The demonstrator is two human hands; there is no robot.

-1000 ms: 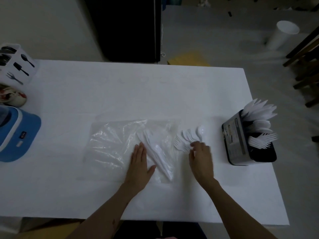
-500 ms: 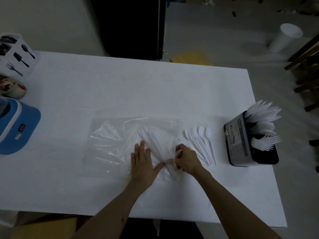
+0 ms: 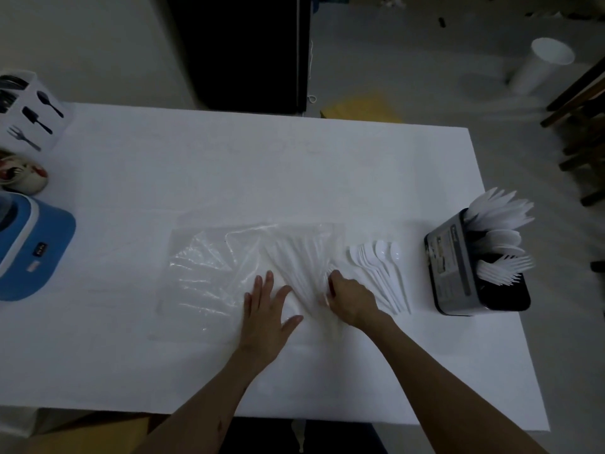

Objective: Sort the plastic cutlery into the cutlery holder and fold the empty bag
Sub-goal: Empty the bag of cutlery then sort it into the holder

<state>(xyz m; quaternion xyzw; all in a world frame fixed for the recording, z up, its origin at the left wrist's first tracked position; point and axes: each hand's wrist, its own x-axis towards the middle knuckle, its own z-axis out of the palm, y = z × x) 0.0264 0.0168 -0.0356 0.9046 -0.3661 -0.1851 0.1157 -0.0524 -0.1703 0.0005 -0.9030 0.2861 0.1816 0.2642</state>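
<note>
**Hands on the bag, cutlery half sorted**

We see a white table (image 3: 229,172) from above, with a clear bag (image 3: 209,273) lying flat near its front middle. White cutlery (image 3: 301,267) is still inside the bag, fanned out under the plastic towards its right end; we cannot tell which pieces they are.

Our left hand (image 3: 266,317) lies flat, palm down, fingers spread, pressing on the bag just left of the pieces inside. It grips nothing. Our right hand (image 3: 350,298) is curled at the bag's right edge, fingers bent down onto the plastic and the handle ends there. It seems to pinch something, but we cannot tell whether it is the bag, a piece of cutlery, or both.

Just right of that hand, a small fan of spoons (image 3: 383,267) and forks lies on the bare table, heads pointing away from us, outside the bag and touching one another.

Further right, near the table's edge, stands the dark holder (image 3: 453,267), tilted in our wide view. It already holds knives (image 3: 501,209) in the far part, spoons in the middle and forks (image 3: 505,268) in the near part.

At the far left sit a white box (image 3: 29,109) printed with cutlery pictures, a small bowl (image 3: 23,175) and a blue appliance (image 3: 32,250). A white cup (image 3: 540,67) stands on the floor beyond the table.
</note>
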